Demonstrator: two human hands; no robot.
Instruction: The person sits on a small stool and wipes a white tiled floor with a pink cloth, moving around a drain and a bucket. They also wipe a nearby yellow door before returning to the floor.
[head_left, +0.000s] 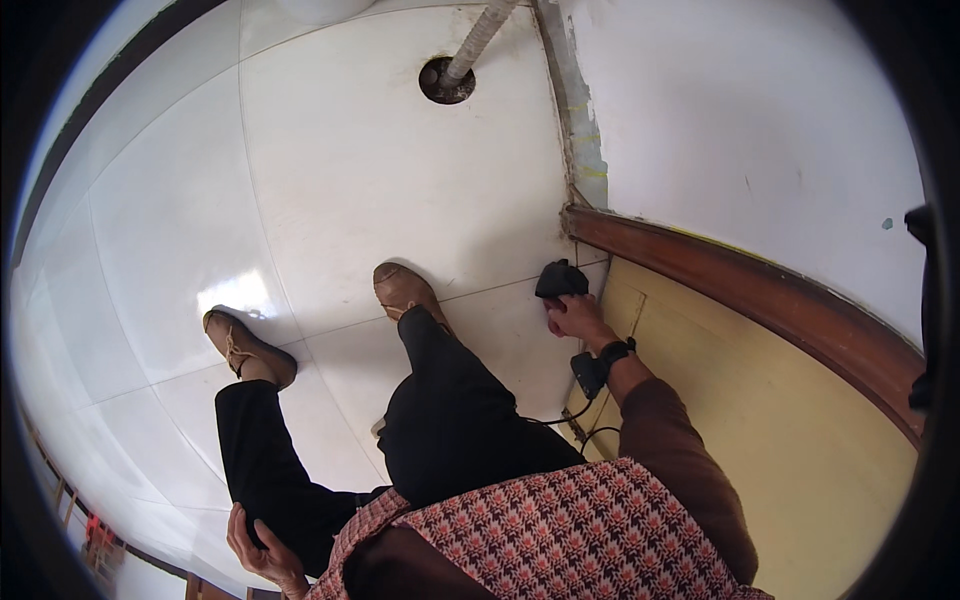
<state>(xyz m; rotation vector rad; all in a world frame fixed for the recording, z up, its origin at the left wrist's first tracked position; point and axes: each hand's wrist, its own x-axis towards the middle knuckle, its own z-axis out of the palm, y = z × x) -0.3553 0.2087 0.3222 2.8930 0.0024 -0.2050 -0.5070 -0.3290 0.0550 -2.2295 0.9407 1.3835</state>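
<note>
My right hand (577, 315) grips a dark cloth (562, 279) low down, where the white floor tiles meet the yellowish panel. Its fingertips are partly hidden under the cloth. A black band with a small black box (589, 375) and a cable is at my right wrist. At the lower left my left hand (262, 547) rests against my black-trousered leg, fingers slightly apart and holding nothing. My two brown shoes (405, 289) stand on the white tiled floor (360, 180), left of the cloth.
A ribbed pipe (484, 37) enters a round hole (435, 81) in the floor at the top. A reddish-brown wooden trim (735, 277) runs between the white wall (750, 135) and the yellowish panel (720, 397) on the right. A white rounded object (322, 7) stands at the top edge.
</note>
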